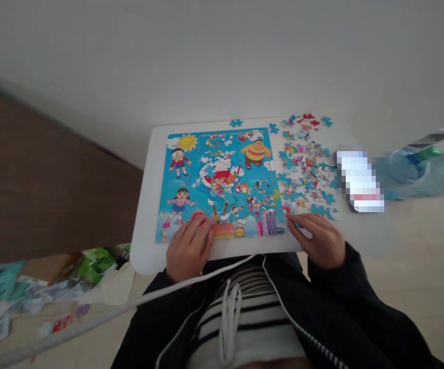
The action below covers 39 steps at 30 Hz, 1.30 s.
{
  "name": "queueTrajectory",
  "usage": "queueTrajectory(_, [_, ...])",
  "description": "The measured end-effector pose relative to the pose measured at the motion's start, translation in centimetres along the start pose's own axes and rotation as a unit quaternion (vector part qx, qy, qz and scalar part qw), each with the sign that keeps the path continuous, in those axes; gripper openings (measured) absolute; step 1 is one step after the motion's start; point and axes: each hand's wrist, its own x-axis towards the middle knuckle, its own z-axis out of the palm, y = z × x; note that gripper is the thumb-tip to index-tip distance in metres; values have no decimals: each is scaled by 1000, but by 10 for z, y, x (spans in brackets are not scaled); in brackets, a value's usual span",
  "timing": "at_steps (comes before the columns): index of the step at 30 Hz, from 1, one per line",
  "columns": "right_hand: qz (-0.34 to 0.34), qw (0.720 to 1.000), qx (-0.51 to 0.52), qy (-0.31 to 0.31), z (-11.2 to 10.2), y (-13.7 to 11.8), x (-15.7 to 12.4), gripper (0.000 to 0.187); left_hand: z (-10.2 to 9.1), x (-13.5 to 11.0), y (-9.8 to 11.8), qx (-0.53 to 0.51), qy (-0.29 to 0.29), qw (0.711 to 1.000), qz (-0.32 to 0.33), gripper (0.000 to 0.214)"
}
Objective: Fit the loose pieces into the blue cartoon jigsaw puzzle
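Note:
A blue cartoon jigsaw puzzle (222, 184) lies on a white table (145, 246), with gaps showing in its middle and right part. My left hand (189, 248) rests at the puzzle's lower edge, its curled fingertips on a red-marked spot (198, 218); whether they grip a piece is hidden. My right hand (316, 241) lies flatter at the lower right corner, fingers extended toward a heap of loose jigsaw pieces (304, 164). A few single pieces (236, 123) lie along the puzzle's top edge.
A phone (360, 179), its screen pixelated, lies at the table's right side. Past it is a crumpled blue plastic bottle (417, 171). A brown panel (45, 174) fills the left, with scattered packaging (87, 271) below. A white cord (191, 279) crosses my black jacket.

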Motion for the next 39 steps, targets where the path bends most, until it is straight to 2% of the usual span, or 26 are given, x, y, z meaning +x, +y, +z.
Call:
queueTrajectory(3, [57, 997, -50, 31, -10, 27, -16, 17, 4, 8, 11, -28, -32, 997, 58, 27])
queueTrajectory(5, [76, 994, -75, 24, -14, 41, -23, 23, 7, 13, 17, -39, -54, 995, 79, 26])
queueTrajectory(9, [61, 994, -87, -15, -15, 58, -29, 32, 14, 21, 24, -27, -75, 994, 80, 29])
queueTrajectory(14, [46, 996, -76, -29, -14, 62, -25, 31, 18, 23, 26, -16, -76, 993, 84, 33])
queueTrajectory(20, [57, 997, -51, -27, -15, 62, -21, 30, 12, 17, 25, -41, -36, 994, 100, 28])
queueTrajectory(22, [74, 996, -38, -26, -15, 59, -19, 30, 9, 14, 24, -54, -29, 992, 106, 25])
queueTrajectory(25, [145, 988, 35, -49, -17, 50, -13, 27, 7, 9, 22, -63, -25, 992, 105, 26])
queueTrajectory(28, [242, 955, 158, -69, -18, 43, -5, 28, 6, 3, 19, -67, -15, 992, 104, 27])
queueTrajectory(31, [311, 899, 293, -99, -19, 44, 3, 33, 5, -3, 14, -70, -3, 993, 96, 27])
queueTrajectory(33, [337, 863, 356, -120, -20, 46, 9, 33, 4, -7, 12, -76, 3, 993, 85, 28])
queueTrajectory(35, [360, 842, 384, -116, -21, 42, 15, 33, 2, -9, 12, -90, 11, 994, 63, 28])
queueTrajectory(37, [375, 827, 405, -102, -20, 30, 22, 33, -1, -10, 16, -125, 19, 992, 19, 26])
queueTrajectory(39, [368, 812, 440, -106, -14, 7, 29, 33, -4, -8, 24, -189, 15, 981, -43, 22])
